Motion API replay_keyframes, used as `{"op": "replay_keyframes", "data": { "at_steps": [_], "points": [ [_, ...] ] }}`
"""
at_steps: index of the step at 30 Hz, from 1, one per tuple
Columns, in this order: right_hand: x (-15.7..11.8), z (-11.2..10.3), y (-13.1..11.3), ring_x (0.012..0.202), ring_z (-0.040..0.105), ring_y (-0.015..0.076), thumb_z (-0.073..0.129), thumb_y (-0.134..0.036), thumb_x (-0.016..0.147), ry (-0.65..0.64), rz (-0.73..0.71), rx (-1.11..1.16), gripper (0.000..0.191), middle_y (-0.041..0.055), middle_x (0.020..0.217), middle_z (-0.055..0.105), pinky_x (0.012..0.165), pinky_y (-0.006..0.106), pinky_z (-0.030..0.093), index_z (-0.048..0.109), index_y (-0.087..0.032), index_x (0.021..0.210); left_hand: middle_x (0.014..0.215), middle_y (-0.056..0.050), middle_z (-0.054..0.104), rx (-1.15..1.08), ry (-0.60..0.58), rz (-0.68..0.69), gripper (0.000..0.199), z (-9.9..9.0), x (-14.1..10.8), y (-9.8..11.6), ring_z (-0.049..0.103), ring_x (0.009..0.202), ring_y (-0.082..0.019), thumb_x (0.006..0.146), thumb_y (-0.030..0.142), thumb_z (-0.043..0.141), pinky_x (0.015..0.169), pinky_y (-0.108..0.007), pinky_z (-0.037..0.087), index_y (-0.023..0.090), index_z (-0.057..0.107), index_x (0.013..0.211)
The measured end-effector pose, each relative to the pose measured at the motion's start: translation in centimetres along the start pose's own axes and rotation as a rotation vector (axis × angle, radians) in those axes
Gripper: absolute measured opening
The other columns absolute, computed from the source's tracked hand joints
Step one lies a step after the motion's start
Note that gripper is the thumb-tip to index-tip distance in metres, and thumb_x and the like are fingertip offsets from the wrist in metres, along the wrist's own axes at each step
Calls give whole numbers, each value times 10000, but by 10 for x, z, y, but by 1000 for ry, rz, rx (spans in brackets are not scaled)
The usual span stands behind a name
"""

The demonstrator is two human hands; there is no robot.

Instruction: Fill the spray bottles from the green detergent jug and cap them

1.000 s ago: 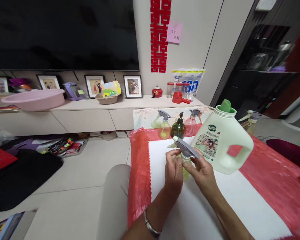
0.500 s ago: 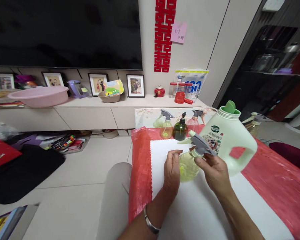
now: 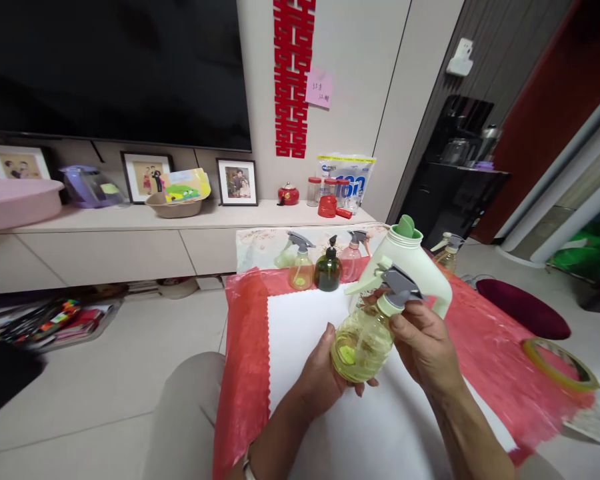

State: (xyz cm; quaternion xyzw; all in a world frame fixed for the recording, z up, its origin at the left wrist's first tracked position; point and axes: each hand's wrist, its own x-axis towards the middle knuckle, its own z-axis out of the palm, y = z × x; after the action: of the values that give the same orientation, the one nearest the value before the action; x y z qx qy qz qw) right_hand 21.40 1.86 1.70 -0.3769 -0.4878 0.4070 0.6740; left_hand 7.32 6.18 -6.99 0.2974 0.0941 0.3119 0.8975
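Observation:
A clear yellow-green spray bottle (image 3: 363, 343) with a grey and pale green trigger head is held tilted above the white sheet. My left hand (image 3: 323, 370) cups its lower part from the left and underneath. With fingers closed round the neck, my right hand (image 3: 425, 337) grips the bottle just under the trigger. Behind it stands a large pale green jug (image 3: 415, 257) with a green scoop (image 3: 406, 227) poking out of its mouth. Farther back are a yellowish spray bottle (image 3: 301, 270), a dark green pump bottle (image 3: 329, 270) and a pink spray bottle (image 3: 351, 261).
Red plastic (image 3: 243, 347) covers the table under the white sheet (image 3: 300, 333). At the right lie a roll of tape (image 3: 535, 350) and another spray bottle (image 3: 449, 257). A long cabinet (image 3: 115, 250) holding picture frames and jars runs along the wall.
The view has swung right. My left hand has moved from the bottle's side to beneath it, and the bottle is now more tilted. My right hand keeps hold of the neck.

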Motion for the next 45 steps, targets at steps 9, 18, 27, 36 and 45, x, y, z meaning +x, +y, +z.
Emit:
{"op": "replay_keyframes", "data": {
  "at_steps": [9,18,27,36,45],
  "points": [
    [-24,14,15,866,665,182,733,-394,887,-32,85,-58,539,101,1254,592,550,218,558,510,-234,1351,1040,-162,752,33,-11,193,610,3,-5,1,731,841,-258,920,641,529,607,-288,547,116,673,1196],
    [-46,14,47,1439,354,280,795,-463,797,128,9,-456,952,95,1549,320,1177,468,399,245,-283,1553,1342,-138,631,-18,-80,293,402,10,-14,6,584,1259,-300,980,479,534,1021,-448,476,204,610,1263],
    [-51,18,41,1309,502,280,815,-455,776,184,17,-492,958,110,1438,468,1084,466,488,268,-271,1541,1363,-159,609,43,-109,259,608,11,-15,8,579,1269,-317,809,520,770,1062,-453,430,203,558,1283],
    [-62,2,17,1238,577,285,798,-379,820,187,-5,-276,914,141,1424,488,944,355,599,268,-257,1554,1180,-151,673,137,19,162,495,0,-14,6,669,937,-234,848,547,706,808,-358,481,166,640,1156],
    [-73,-78,-31,1200,590,323,866,-356,701,517,-178,-437,952,127,1453,463,827,342,626,394,-284,1525,1051,-104,678,218,204,91,441,-4,-12,6,651,812,-200,752,446,809,732,-342,438,180,682,1080]
  ]
}}
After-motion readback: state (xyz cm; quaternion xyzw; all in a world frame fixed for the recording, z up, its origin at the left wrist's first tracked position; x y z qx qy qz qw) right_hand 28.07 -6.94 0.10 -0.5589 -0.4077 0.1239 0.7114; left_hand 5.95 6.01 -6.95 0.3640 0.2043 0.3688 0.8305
